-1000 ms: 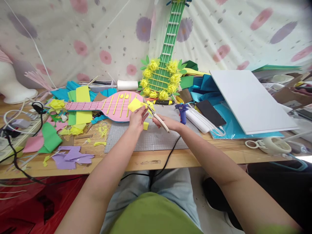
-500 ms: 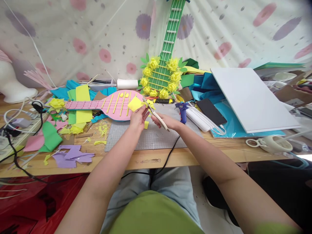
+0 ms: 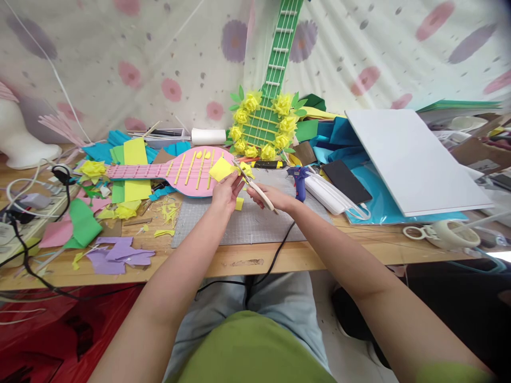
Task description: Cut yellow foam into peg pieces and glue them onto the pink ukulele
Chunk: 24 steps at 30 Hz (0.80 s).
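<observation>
My left hand (image 3: 227,190) pinches a yellow paper square (image 3: 221,169) above the cutting mat. In my right hand (image 3: 265,198) is a pair of white-handled scissors (image 3: 260,193), its blades pointing up and left beside the paper. Whether the blades touch the paper I cannot tell. A small yellow piece (image 3: 239,204) lies on the grey cutting mat (image 3: 199,223) under my hands. Just behind them rests a pink paper lute shape (image 3: 187,175) with yellow strips. A green paper instrument (image 3: 275,90) ringed with yellow paper flowers leans at the back.
A blue glue gun (image 3: 298,183) stands right of my hands, near a black phone (image 3: 346,182) and a large white board (image 3: 417,159). Purple scraps (image 3: 120,255) and green paper (image 3: 83,223) lie at left, by a power strip (image 3: 43,218). A black cable crosses the table edge.
Almost nothing differs. Both hands, the yellow paper and the scissors keep nearly the same place, and the view has shifted very slightly.
</observation>
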Tool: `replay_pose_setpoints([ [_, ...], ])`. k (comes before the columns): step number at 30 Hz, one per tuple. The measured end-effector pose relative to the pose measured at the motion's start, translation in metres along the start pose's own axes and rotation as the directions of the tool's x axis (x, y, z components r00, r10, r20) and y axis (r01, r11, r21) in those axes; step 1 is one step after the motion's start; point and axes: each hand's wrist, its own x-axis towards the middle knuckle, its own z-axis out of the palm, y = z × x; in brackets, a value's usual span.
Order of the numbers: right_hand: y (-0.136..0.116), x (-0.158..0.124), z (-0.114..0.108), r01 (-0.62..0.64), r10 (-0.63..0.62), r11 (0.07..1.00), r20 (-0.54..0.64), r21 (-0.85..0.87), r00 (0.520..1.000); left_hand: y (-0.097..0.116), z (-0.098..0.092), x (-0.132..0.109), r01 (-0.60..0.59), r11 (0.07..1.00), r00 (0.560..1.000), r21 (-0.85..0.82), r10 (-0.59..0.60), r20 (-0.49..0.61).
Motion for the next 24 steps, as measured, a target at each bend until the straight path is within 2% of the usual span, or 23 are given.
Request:
replay_pose_setpoints([
  [8, -0.0002, -0.0004, 0.0003, -0.032, 0.032, 0.998, 0.005, 0.062, 0.999, 0.0015, -0.0012, 0.0009, 0.011, 1.0, 1.0, 0.017, -0.011, 0.007],
  [24, -0.0043, -0.0067, -0.0071, -0.099, 0.099, 0.995, 0.028, 0.014, 0.995, 0.009, -0.0063, -0.0011, -0.011, 0.987, 0.998, 0.159, 0.002, 0.062],
])
